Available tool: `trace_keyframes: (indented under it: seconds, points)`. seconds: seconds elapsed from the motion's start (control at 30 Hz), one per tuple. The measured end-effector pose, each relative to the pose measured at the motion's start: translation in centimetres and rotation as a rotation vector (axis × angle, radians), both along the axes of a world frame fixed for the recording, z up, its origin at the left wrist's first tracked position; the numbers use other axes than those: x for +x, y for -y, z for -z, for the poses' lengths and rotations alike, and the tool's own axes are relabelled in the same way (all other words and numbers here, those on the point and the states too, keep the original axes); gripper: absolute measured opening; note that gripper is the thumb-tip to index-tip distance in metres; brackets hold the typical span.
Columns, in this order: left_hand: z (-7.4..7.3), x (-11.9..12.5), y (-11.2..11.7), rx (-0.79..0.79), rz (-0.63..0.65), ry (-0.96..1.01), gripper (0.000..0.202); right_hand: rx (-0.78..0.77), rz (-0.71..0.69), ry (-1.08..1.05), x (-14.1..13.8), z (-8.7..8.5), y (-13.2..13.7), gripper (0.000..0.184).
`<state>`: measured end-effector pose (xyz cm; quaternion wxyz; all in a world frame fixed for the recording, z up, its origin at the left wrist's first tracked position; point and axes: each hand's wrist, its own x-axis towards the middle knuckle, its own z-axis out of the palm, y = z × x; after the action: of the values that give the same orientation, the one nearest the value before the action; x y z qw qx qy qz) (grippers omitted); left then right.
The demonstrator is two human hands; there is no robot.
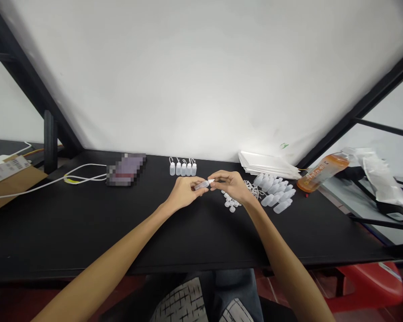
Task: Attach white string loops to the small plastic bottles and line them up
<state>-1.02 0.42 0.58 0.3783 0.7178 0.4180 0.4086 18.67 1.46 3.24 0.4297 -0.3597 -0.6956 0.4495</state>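
Head view: a small translucent bottle (202,185) is gripped by the body in the left hand (184,190), its white tip (211,181) pinched by the right hand (231,184), over the table (188,237), between near and far edges. Five upright bottles (183,169) are lined near the far edge; small white pieces (232,203) and loose bottles (275,194) are spread toward the right edge.

Looks like a small, translucent, whitish bottle (202,184) with a white top (211,181). Held on its side just below the middle of the frame, slanting slightly, pointing right and a little upward, partly covered.
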Motion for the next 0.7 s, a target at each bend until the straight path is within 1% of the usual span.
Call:
trace_keyframes:
  seconds: [0.13,0.2,0.27,0.33,0.37,0.53,0.7]
  points:
    - [-0.3,0.1,0.4,0.006,-0.006,-0.057,0.029,-0.047,-0.036,0.013,0.5,-0.1,-0.1,0.033]
    - [-0.6,0.2,0.6,0.004,0.012,-0.064,0.028,-0.046,-0.050,0.012,0.7,-0.4,0.0,0.032]
    - [-1.0,0.4,0.8,-0.019,0.047,-0.021,0.028,-0.036,-0.057,-0.002,0.8,-0.8,0.2,0.030]
    - [-1.3,0.6,0.9,-0.058,0.060,0.050,0.037,-0.033,-0.055,-0.022,0.8,-1.2,0.4,0.030]
    - [-1.3,0.8,0.9,-0.072,0.072,0.088,0.038,-0.035,-0.050,-0.031,0.8,-1.3,0.5,0.031]
    - [-0.9,1.3,0.8,-0.182,0.095,0.276,0.040,-0.028,-0.026,-0.007,0.4,-1.4,0.7,0.031]
    - [-0.6,1.2,0.6,-0.231,0.065,0.272,0.045,-0.013,-0.015,0.074,0.0,-1.0,0.6,0.032]
